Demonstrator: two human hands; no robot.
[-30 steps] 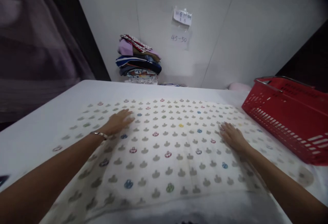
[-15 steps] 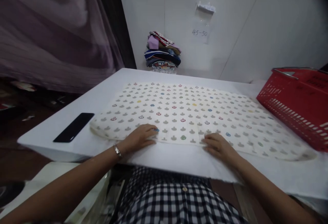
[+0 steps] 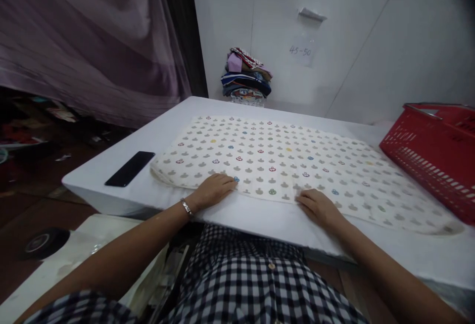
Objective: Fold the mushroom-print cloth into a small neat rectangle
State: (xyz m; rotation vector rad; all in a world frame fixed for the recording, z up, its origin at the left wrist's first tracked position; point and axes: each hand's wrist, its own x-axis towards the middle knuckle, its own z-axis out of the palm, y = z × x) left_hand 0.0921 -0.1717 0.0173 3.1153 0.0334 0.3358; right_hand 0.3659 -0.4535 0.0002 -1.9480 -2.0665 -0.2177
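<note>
A white cloth [image 3: 252, 165] printed with small grey and coloured mushroom-like motifs lies spread over the table, its left end rounded like a fold. My left hand [image 3: 214, 189] rests flat on its near edge, fingers stretched out together and a metal bracelet on the wrist. Farther right along the same edge, my right hand [image 3: 318, 206] has bent fingers closed at the cloth's border; its thumb is partly hidden. Between the two hands a short stretch of edge lies fairly straight.
The white table [image 3: 174, 116] carries a black phone [image 3: 129, 168] at left and a red plastic basket [image 3: 434, 156] at right. Folded fabrics [image 3: 247, 76] are stacked by the back wall. A sign [image 3: 301, 51] reads 45-50. A purple curtain [image 3: 92, 42] hangs at left.
The view has shifted, so the table and phone appear farther right. My left hand now lies flatter, its thumb no longer showing. The right hand stays at the cloth's near edge.
</note>
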